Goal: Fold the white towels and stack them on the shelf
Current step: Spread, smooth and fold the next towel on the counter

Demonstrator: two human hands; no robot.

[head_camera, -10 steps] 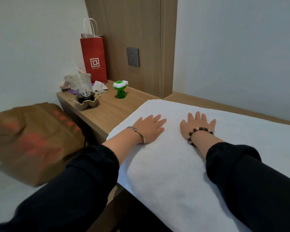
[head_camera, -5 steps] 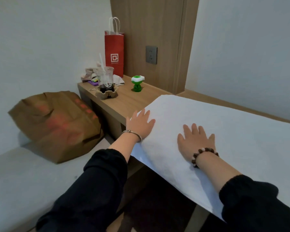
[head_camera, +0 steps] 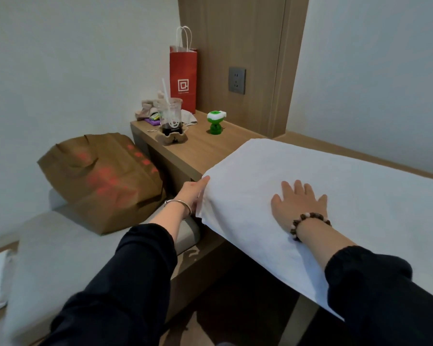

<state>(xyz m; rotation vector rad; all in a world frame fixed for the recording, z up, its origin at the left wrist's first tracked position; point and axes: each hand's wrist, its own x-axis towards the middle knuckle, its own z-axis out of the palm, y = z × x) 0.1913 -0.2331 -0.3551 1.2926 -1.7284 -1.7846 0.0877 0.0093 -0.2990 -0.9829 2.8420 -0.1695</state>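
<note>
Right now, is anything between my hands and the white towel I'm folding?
Nothing visible. Your left hand pinches the left edge of the white towel, thumb on top, and your right hand lies flat on it. The cup and green gadget sit apart on the wooden ledge behind.

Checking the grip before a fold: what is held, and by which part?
The left hand grips the white towel by its left edge, near the overhanging corner. The right hand holds nothing; it lies flat on top.
</note>
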